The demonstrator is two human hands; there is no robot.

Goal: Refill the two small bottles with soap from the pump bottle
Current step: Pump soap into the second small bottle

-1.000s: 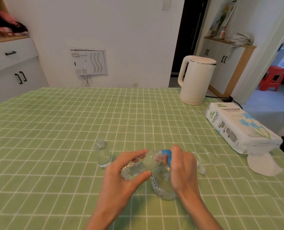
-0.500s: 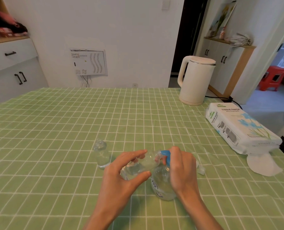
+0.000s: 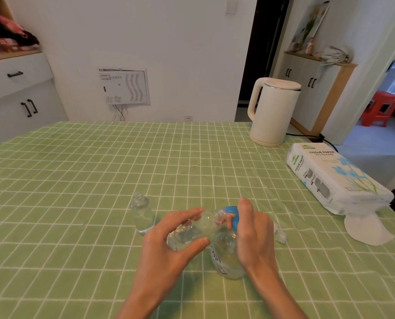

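My left hand (image 3: 168, 247) grips a small clear bottle (image 3: 193, 230), tilted with its open neck up against the blue pump head (image 3: 232, 215). The clear pump bottle (image 3: 226, 256) stands on the green checked cloth, and my right hand (image 3: 254, 233) lies over its pump head, fingers curled round it. A second small clear bottle (image 3: 142, 215) stands upright without a cap just left of my left hand. A small clear cap (image 3: 279, 236) lies on the cloth right of my right hand.
A white kettle (image 3: 272, 111) stands at the table's far right, its cord trailing off the edge. A tissue paper pack (image 3: 334, 178) lies along the right edge with a loose tissue (image 3: 367, 229) in front of it. Cabinets stand behind left and right.
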